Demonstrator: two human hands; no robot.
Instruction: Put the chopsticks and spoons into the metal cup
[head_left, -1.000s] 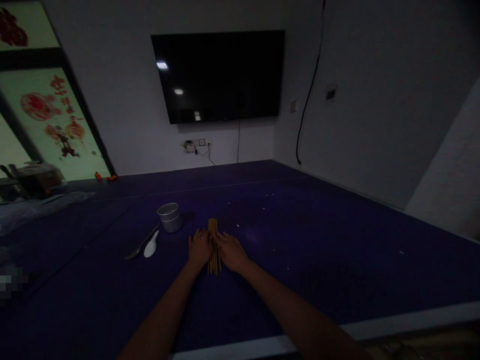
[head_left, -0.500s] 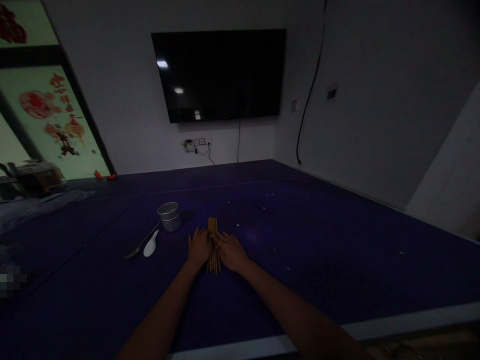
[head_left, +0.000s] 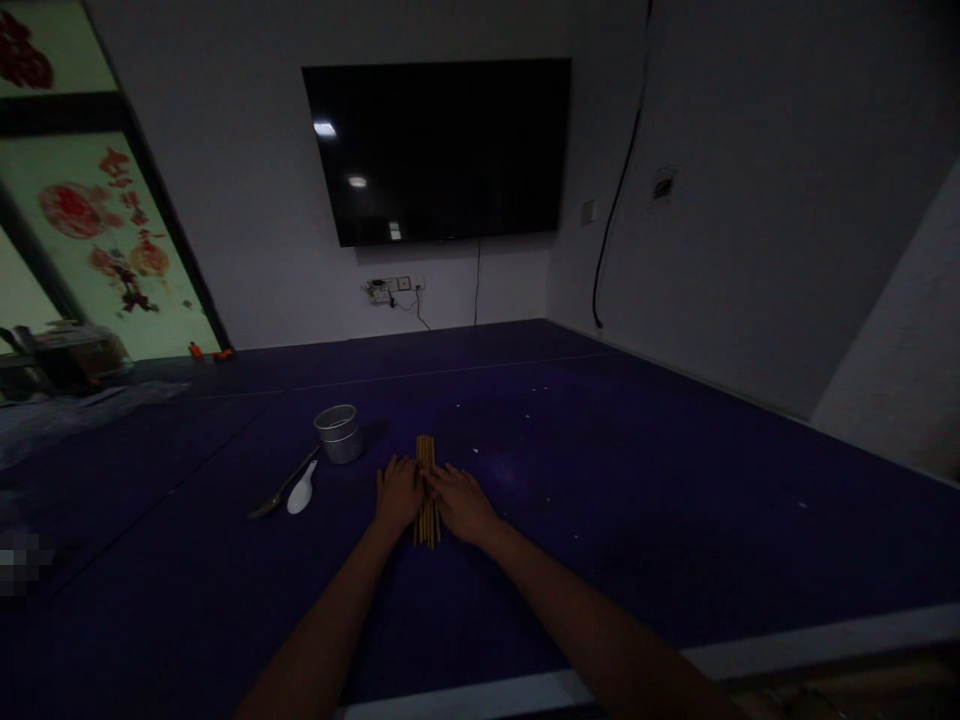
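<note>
One view, head: left hand and right hand, fingers loosely spread, touch opposite sides of the bundle of slim yellow-brown sticks, right of the silvery cylindrical metal cup, near side. Even, light pressure from both sides should keep sticks parallel.

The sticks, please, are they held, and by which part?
Left hand and right hand touch the sticks from either side, around mid-length; whether they grip cannot be told.

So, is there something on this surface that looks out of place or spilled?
Yes: small white bits lie scattered on the purple surface, right of the sticks. They look like stray litter, but are too small to identify.
</note>
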